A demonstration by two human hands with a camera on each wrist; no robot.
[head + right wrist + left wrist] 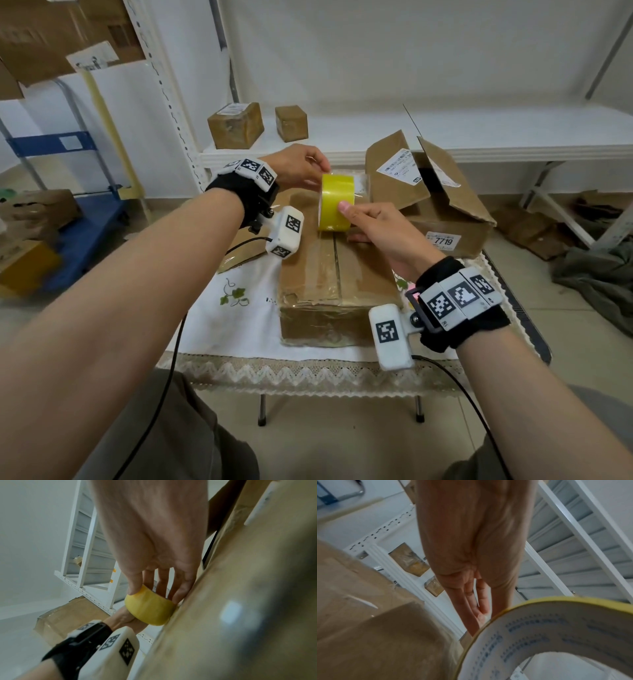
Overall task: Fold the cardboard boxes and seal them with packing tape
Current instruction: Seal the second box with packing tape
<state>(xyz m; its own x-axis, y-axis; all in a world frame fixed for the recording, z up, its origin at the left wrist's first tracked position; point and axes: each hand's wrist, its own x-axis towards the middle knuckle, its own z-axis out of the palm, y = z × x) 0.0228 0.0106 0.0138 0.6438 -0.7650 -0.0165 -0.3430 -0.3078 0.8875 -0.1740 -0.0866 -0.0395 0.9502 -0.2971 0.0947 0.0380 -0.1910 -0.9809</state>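
Note:
A closed cardboard box [337, 274] lies on the white tablecloth, with clear tape running along its top seam to the near edge. A yellow tape roll [337, 202] stands on edge on the box top. My right hand [363, 221] grips the roll, thumb on its outer face and fingers in the core [163, 588]. My left hand [301, 168] pinches the roll's top far rim, with fingers [479, 608] reaching down behind the roll [556, 635]. The right wrist view shows the roll [149, 609] pressed against the cardboard [231, 588].
An open box [438, 202] with a 7719 label sits just right of the roll. Two small taped boxes [236, 126] stand on the white shelf behind. Flat cardboard [239, 248] lies left of the box. A blue cart [85, 222] is on the left. The table's lace edge [308, 373] is near me.

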